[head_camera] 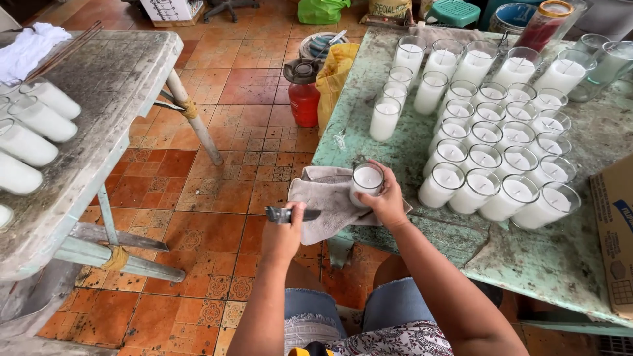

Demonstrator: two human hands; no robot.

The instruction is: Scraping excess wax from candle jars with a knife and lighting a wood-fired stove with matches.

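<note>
The person sits at the near edge of a worn green surface [409,165], knees in denim just below the frame's centre. The left hand [282,232] is closed around the handle of a small knife [291,214], blade pointing right toward the other hand, held level over the floor just off the surface edge; the grip looks set for scraping or trimming. The right hand [386,198] is wrapped around a glass candle [366,182], filled with white wax, holding it upright and slightly raised over a grey cloth [326,201]. The cloth lies spread at the surface corner, partly hanging over the edge, probably to catch wax scraps or to wipe the glass.

Just beyond the right hand, finished-looking glass candles [501,158] stand packed in close rows, touching or nearly so, which keeps them out of the working corner. One taller candle [384,118] stands apart to the left of the rows. A cardboard box [616,231] lies at the right edge.

On the tiled floor [217,165], a red canister [304,92] and a yellow bag [333,72] sit against the surface's left side. Across the aisle, a second grey surface [99,99] carries candles lying on their sides [39,118], with a white cloth [26,49] at its far end. Farther back are a green bag [322,10] and a teal stool [453,12].
</note>
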